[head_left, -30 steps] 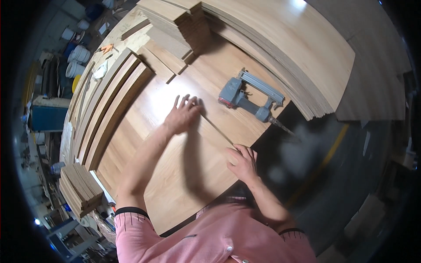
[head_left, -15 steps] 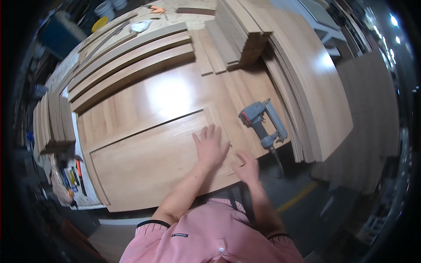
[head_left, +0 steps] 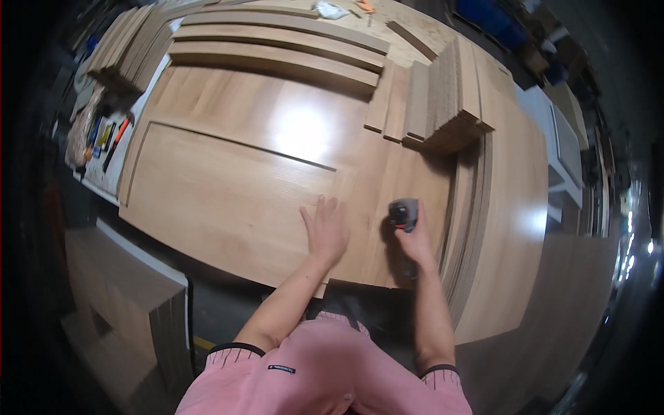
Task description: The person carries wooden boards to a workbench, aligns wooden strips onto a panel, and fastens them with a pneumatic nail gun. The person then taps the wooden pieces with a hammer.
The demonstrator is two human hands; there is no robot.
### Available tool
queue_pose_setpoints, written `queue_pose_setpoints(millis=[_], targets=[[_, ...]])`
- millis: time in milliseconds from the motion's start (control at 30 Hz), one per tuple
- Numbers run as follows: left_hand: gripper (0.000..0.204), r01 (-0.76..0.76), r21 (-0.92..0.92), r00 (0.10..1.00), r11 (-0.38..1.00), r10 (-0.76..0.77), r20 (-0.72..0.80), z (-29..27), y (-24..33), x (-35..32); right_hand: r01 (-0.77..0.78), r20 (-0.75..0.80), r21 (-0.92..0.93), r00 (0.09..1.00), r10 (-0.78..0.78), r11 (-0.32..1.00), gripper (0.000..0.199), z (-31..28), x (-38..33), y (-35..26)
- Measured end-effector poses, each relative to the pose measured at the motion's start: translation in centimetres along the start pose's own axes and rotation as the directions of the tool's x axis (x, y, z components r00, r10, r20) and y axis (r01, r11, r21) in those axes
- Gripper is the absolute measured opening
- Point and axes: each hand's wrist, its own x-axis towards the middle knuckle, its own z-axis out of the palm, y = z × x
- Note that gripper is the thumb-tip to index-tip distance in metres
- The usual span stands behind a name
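grey nail gun [head_left: 402, 214] grasped in right hand's [head_left: 415, 241] grip, held over wooden board [head_left: 384, 183], between left hand [head_left: 328, 229] and stacked sheets [head_left: 510, 232]; left grip released, fingers spread, laid near right end of pale panel [head_left: 221, 187].

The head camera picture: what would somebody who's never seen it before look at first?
Probably the bright white shine in the upper middle, on the glossy wood. Next might come the big pink shirt at the bottom. Then, right of the middle, the right hand grips a grey nail gun, while the left hand spreads its fingers over a pale wooden panel.
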Motion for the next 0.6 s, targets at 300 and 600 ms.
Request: queue_pose_setpoints(millis=[300,600], targets=[[0.060,0.038,-0.040,0.997,0.998,-0.041,-0.069,0.1,0.4,-0.3,0.148,0.546,-0.192,0.838,-0.020,0.970,0.038,-2.4,7.4,-14.1],[0.048,0.011,0.029,1.000,1.000,-0.011,-0.018,-0.3,0.2,-0.9,0.309,0.649,-0.123,0.744,-0.159,0.943,0.049,1.0,9.8,-16.9]])
